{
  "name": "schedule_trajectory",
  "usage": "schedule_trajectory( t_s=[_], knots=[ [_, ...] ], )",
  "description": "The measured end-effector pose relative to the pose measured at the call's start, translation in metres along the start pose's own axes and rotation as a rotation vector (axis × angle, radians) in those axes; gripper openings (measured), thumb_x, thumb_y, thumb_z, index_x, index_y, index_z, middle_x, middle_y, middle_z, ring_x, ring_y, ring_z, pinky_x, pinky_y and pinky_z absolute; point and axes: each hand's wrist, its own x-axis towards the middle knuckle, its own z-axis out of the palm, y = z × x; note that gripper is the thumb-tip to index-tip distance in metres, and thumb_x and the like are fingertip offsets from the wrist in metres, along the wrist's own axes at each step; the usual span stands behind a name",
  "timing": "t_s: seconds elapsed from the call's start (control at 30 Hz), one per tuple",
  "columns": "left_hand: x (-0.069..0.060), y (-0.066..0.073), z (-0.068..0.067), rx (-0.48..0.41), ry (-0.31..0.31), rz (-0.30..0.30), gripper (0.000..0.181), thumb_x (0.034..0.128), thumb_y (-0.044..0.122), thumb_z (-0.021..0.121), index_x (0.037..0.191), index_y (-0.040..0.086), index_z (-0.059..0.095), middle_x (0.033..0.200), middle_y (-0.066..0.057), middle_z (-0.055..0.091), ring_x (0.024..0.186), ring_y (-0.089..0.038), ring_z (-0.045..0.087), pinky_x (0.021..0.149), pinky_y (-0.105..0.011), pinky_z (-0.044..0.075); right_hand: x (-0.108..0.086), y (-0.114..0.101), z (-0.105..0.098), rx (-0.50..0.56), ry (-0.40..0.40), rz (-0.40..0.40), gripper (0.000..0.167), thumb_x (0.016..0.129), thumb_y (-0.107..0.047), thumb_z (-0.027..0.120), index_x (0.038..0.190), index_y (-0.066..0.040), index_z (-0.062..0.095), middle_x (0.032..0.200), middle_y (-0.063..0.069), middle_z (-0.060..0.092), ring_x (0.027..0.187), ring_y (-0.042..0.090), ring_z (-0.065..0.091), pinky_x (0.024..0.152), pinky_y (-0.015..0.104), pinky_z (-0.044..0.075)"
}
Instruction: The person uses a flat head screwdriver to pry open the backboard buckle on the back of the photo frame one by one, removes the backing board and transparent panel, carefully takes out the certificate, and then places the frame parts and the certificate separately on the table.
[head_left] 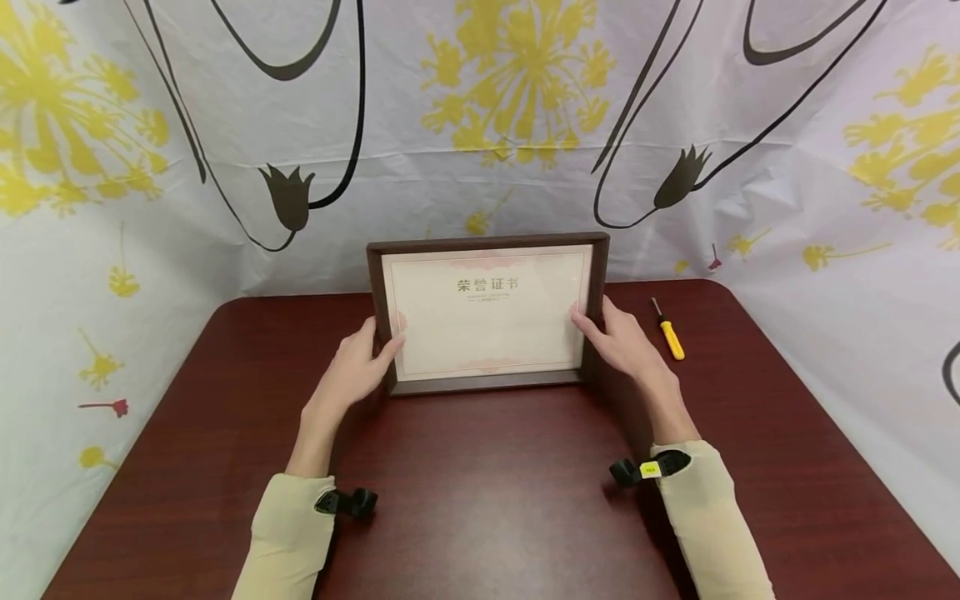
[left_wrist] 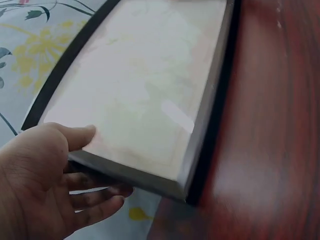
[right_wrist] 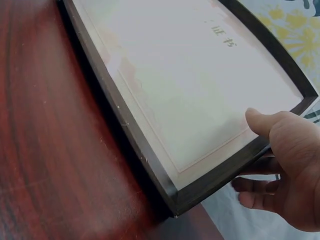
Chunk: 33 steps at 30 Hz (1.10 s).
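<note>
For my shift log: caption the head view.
Left hand and right hand grip a framed certificate near a yellow-handled screwdriver.

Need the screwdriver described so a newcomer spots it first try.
Start with the dark red table and find the frame near its far edge. In the head view, the screwdriver lies just right of it, toward the table's far right corner. Unlike the wide, dark-edged frame, it is small and slim with a bright yellow handle.
</note>
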Motion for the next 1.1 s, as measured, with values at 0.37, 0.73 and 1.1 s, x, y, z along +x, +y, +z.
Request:
schedule_trajectory(
  t_s=[0.37,0.73,1.1],
  knots=[
    [0.005,-0.001,0.001,-0.074,0.041,-0.028,0.034,0.1064,0.020,0.054,0.129,-0.005,0.051,0.082,-0.017,0.054,0.065,-0.026,0.050,0.064,-0.039,0.045,-0.003,0.001,-0.004,0.052,0.052,-0.018,0.056,0.101,-0.044,0.061,0.136,-0.001,0.053,0.103,0.019,0.063,0.085,0.031,0.056,0.071,0.043,0.046],
    [0.004,-0.001,0.005,-0.380,-0.028,-0.066,0.033,0.1081,0.013,0.049,0.135,-0.005,0.041,0.102,-0.025,0.060,0.054,-0.024,0.063,0.050,-0.031,0.051,-0.005,0.006,-0.010,0.238,-0.064,-0.006,0.052,0.100,-0.037,0.065,0.138,-0.004,0.051,0.091,0.017,0.061,0.068,0.024,0.055,0.061,0.031,0.049],
    [0.002,-0.005,0.005,-0.468,-0.037,-0.057,0.045,0.1095,0.017,0.045,0.148,-0.005,0.034,0.132,-0.029,0.053,0.058,-0.023,0.065,0.055,-0.030,0.054,-0.006,0.011,-0.011,0.354,-0.134,-0.034,0.038,0.108,-0.025,0.051,0.137,-0.001,0.048,0.068,0.014,0.053,0.053,0.021,0.050,0.050,0.035,0.047]
  ],
)
